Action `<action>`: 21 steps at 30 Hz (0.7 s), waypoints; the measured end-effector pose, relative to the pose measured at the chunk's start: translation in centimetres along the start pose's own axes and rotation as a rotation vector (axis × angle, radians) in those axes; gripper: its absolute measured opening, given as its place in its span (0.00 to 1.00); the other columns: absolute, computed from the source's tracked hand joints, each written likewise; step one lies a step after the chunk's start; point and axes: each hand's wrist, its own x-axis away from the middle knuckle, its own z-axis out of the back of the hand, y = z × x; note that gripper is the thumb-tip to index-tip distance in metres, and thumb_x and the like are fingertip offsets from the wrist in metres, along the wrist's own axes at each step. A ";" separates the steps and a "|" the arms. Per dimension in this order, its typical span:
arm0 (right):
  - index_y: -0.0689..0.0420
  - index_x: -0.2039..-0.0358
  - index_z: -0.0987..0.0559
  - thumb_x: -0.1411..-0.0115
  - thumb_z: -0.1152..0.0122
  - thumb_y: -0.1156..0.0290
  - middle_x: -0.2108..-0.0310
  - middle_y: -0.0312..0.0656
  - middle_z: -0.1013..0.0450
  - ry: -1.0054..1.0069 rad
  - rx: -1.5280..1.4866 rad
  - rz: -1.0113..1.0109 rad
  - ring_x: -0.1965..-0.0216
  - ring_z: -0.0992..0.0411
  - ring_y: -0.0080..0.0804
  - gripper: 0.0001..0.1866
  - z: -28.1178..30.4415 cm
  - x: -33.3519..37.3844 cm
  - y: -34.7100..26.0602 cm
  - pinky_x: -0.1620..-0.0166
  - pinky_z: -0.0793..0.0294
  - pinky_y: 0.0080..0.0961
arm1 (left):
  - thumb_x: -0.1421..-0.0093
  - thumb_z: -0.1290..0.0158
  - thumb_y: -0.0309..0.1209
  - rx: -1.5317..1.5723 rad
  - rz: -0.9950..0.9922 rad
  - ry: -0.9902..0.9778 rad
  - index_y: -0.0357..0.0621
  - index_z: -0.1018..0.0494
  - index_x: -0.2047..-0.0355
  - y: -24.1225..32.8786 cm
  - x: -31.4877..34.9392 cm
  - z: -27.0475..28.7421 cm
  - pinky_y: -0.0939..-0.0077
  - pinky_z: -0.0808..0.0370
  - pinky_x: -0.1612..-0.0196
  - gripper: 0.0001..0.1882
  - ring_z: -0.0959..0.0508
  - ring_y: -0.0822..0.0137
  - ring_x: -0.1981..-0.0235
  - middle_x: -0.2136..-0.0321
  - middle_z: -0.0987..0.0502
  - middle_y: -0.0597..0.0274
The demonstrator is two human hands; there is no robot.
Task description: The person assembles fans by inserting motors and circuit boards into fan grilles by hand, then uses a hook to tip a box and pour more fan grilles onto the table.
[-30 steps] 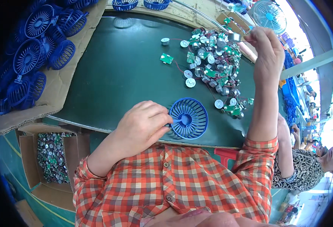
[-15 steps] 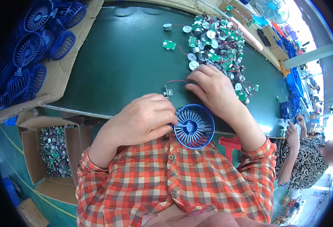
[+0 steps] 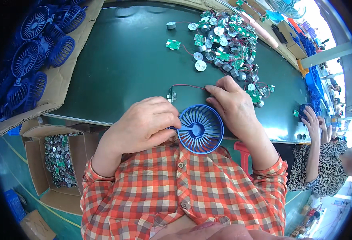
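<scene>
A round blue fan housing (image 3: 200, 141), with slotted ribs and a hub in its middle, stands at the table's near edge in front of my shirt. My left hand (image 3: 149, 123) is closed on its left side, where the grip is partly hidden by my fingers. Above and right of the housing, my right hand (image 3: 235, 103) pinches the end of a thin red wire (image 3: 189, 85). That wire runs left to a small circuit board (image 3: 172, 94) close to my left fingers. Whether a motor sits inside my right hand is hidden.
Motors wired to green boards form a pile (image 3: 228, 44) at the back right; a loose board (image 3: 173, 44) lies left of it. Blue housings fill a carton (image 3: 70, 68) at left. Another carton (image 3: 36, 160) of motors stands below. A co-worker (image 3: 322, 164) handles a blue housing at right.
My right hand has drawn back from the pile, toward me and slightly right, with the wire. The housing and my left hand have shifted slightly left. The co-worker's hands have moved onto a blue housing.
</scene>
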 end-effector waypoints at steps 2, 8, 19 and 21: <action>0.61 0.57 0.18 0.42 0.33 0.73 0.66 0.46 0.25 -0.026 -0.145 -0.049 0.67 0.23 0.46 0.12 0.1 -0.4 0.7 0.64 0.23 0.37 | 0.51 0.38 0.24 -0.003 0.004 -0.003 0.42 0.24 0.67 0.1 0.0 0.1 0.60 0.24 0.57 0.10 0.21 0.54 0.63 0.67 0.22 0.57; 0.59 0.60 0.19 0.38 0.36 0.71 0.67 0.47 0.26 0.017 -0.067 -0.182 0.68 0.24 0.49 0.08 0.4 0.3 1.2 0.65 0.25 0.37 | 0.49 0.38 0.24 -0.066 0.074 0.025 0.41 0.24 0.66 0.4 -0.2 0.1 0.62 0.24 0.56 0.09 0.21 0.54 0.60 0.64 0.22 0.57; 0.60 0.60 0.21 0.46 0.29 0.72 0.67 0.45 0.26 0.116 -0.064 -0.080 0.68 0.24 0.47 0.14 3.4 0.2 -0.4 0.64 0.24 0.36 | 0.50 0.36 0.23 -0.167 0.141 0.097 0.40 0.24 0.66 0.7 -0.1 -0.1 0.61 0.24 0.56 0.11 0.22 0.55 0.59 0.64 0.23 0.57; 0.60 0.60 0.21 0.47 0.28 0.71 0.68 0.43 0.26 0.121 -0.083 -0.002 0.68 0.26 0.44 0.16 3.4 0.1 -1.4 0.63 0.25 0.36 | 0.50 0.36 0.24 -0.182 0.138 0.106 0.40 0.24 0.66 0.6 -0.2 -0.3 0.62 0.24 0.55 0.11 0.22 0.55 0.59 0.64 0.23 0.57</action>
